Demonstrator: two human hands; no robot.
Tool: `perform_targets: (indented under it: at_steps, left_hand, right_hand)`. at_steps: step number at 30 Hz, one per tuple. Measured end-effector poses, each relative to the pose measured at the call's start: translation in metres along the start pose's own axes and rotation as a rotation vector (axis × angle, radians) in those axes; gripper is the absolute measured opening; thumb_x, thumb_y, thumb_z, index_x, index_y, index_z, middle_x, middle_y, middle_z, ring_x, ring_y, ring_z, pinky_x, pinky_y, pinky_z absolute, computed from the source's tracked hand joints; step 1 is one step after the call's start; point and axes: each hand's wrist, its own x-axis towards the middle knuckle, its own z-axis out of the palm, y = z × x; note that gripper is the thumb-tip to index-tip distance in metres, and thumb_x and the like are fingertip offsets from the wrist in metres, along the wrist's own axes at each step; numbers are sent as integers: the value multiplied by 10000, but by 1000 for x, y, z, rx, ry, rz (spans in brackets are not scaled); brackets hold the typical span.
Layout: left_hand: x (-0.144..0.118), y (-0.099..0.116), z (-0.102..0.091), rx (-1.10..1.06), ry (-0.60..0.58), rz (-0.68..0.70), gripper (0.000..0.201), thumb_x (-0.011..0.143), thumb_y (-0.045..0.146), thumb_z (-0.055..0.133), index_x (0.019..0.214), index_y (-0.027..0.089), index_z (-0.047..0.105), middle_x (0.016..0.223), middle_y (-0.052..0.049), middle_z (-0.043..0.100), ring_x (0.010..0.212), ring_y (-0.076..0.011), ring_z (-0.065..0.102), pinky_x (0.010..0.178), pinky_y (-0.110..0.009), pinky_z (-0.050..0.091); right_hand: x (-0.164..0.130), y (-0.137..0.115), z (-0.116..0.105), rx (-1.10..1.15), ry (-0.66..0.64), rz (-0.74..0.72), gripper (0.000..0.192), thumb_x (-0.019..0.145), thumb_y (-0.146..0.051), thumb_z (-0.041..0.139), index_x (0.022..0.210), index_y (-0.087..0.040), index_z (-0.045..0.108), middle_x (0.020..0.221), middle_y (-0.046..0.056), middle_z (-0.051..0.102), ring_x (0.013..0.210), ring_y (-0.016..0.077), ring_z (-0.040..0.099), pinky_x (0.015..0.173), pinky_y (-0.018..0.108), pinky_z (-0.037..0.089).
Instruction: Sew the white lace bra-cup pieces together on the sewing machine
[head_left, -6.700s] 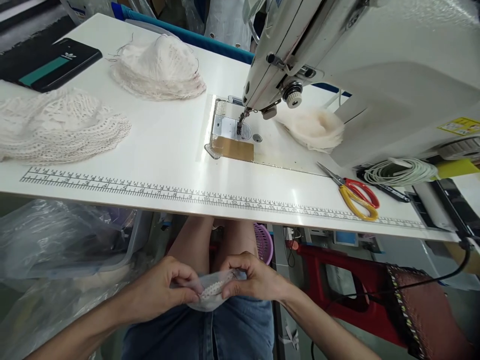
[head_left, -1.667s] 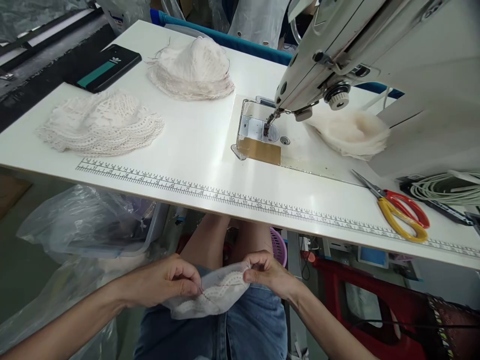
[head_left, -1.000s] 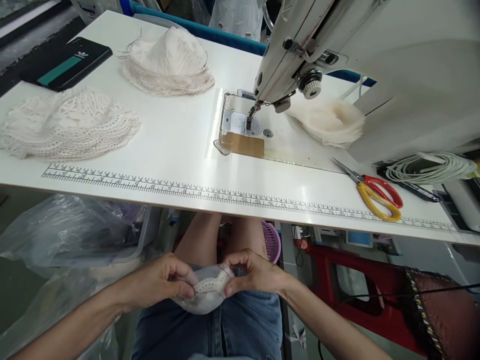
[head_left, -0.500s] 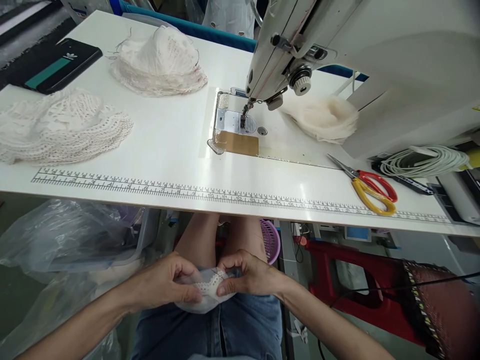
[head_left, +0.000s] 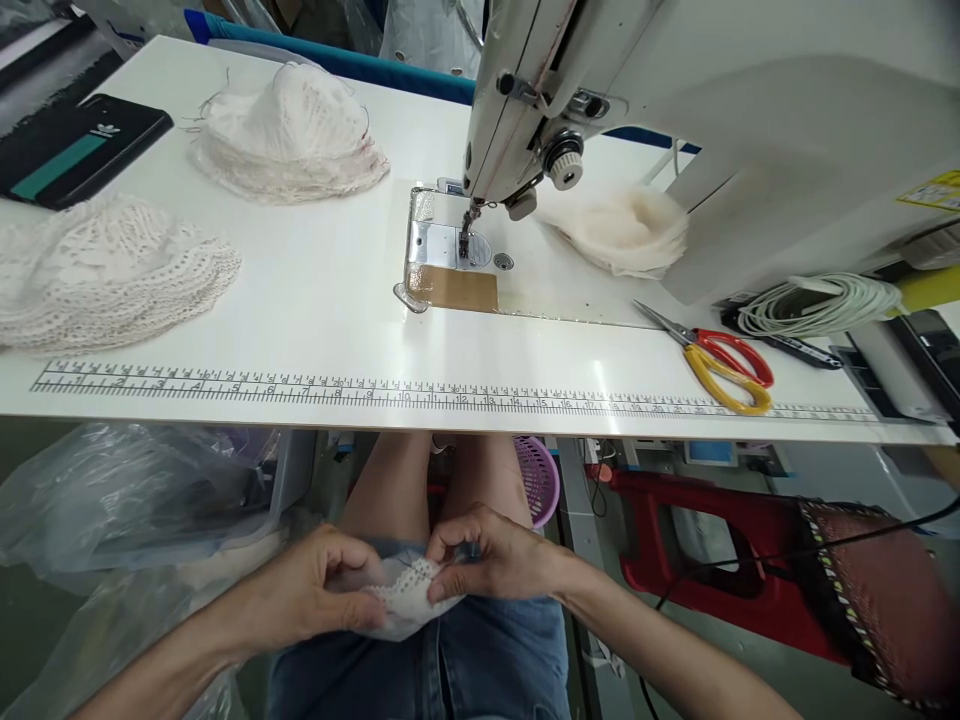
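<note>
Above my lap, a small piece of sheer white fabric with lace trim (head_left: 409, 592) is stretched between my two hands. My left hand (head_left: 334, 585) pinches its left side between thumb and fingers. On the other side, my right hand (head_left: 476, 562) grips the lace edge, thumb on top. The fabric hangs slightly below the hands, over the denim shorts (head_left: 420, 670). Part of it is hidden behind the fingers.
A sewing machine (head_left: 465, 230) stands on the white table (head_left: 315, 330). Stacked lace pieces (head_left: 112, 270) and another fabric stack (head_left: 292, 140) lie left; cream fabric (head_left: 622, 230) lies behind the needle. Scissors (head_left: 724, 370) rest near a printed ruler (head_left: 450, 395). A red stool (head_left: 720, 560) stands right.
The view has shifted a little, moving the table items leftward. Both hands still hold the lace-trimmed fabric, which is tilted slightly differently, with more of its lace edge showing.
</note>
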Motion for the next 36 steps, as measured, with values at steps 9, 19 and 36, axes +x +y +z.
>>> perform_targets:
  at_steps: [9,19,36]
  left_hand:
    - [7,-7,8,100,73,27,309,716,406,663,645,110,615,540,63,327,519,-76,268,464,-210,171]
    - [0,0,7,138,89,-12,283,703,369,649,582,135,549,533,65,355,515,-77,297,471,-198,191]
    - [-2,0,12,199,106,-9,253,724,348,626,667,108,681,585,28,458,564,-96,363,509,-190,271]
  right_hand:
    - [-4,-2,5,-130,58,-86,194,722,-258,709,834,-138,605,704,-22,558,669,102,516,618,199,406]
    - [-12,2,6,-79,74,-268,291,747,-203,699,966,-180,508,964,31,571,791,113,518,730,255,441]
    - [-11,6,13,-149,129,-438,241,781,-336,676,884,-175,530,993,62,548,923,152,533,757,266,436]
